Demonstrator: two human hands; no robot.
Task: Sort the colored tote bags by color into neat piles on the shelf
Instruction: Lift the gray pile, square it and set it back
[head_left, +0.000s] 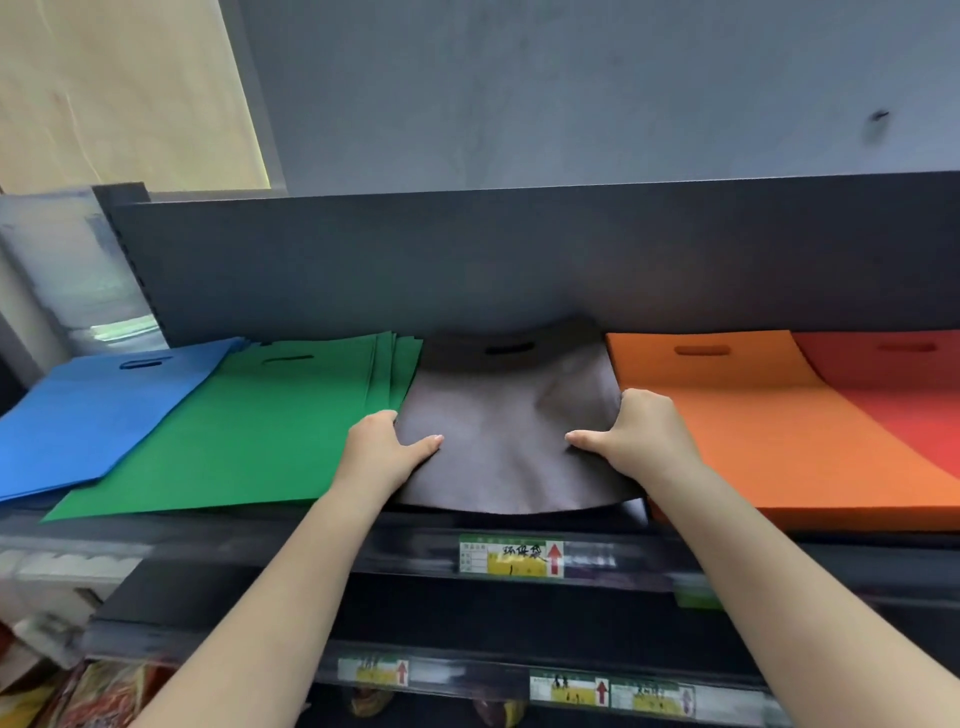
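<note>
Five piles of flat tote bags lie side by side on the dark shelf (311, 540): blue (88, 415), green (249, 431), brown (504, 415), orange (753, 415) and red (904, 384). My left hand (382, 447) grips the left edge of the brown pile, thumb on top, fingers tucked beneath. My right hand (631, 434) grips the pile's right edge the same way. The brown bags bulge upward between my hands, and their front edge hangs a little over the shelf lip. The green bags are fanned at their far right corner.
A dark back panel (519, 249) rises behind the piles. Price labels (511, 558) sit on the shelf's front rail, with more labels (613, 691) on the rail below. Packaged goods (104, 691) show at the lower left. A grey wall (571, 88) stands above.
</note>
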